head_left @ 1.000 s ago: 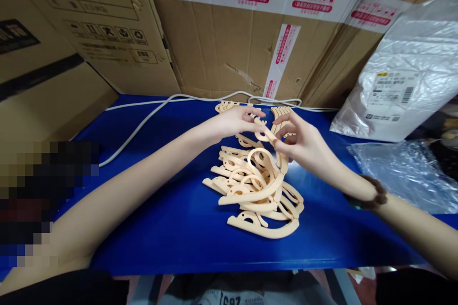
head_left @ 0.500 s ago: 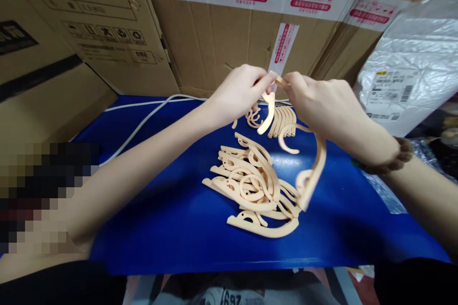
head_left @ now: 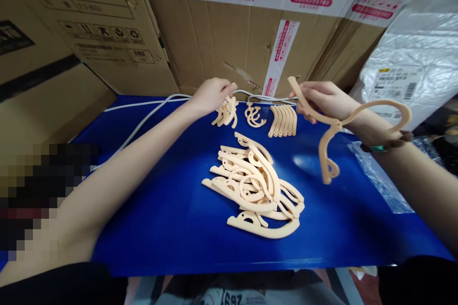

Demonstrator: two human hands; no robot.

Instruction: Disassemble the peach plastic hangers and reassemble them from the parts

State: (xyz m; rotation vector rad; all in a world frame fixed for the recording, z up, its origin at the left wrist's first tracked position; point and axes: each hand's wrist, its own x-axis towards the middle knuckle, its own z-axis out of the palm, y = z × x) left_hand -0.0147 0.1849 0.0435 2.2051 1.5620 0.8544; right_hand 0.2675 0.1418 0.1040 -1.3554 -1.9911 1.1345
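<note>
Both hands [head_left: 212, 96] [head_left: 324, 99] well apart

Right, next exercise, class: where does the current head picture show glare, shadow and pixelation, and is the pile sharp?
Head view: a pale glare spot sits on the blue table, right of the fairly crisp pile of beige hangers; head view: a soft dark shadow lies at the table's right; head view: blocky pixelation hides the left edge.

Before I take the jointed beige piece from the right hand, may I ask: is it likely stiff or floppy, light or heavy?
The jointed beige piece may swing at its joint, where three branches meet. Each branch looks stiff: the lower branch hangs free, smoothly curved. It is probably light, being slender and gripped by one branch in the right hand.
</note>
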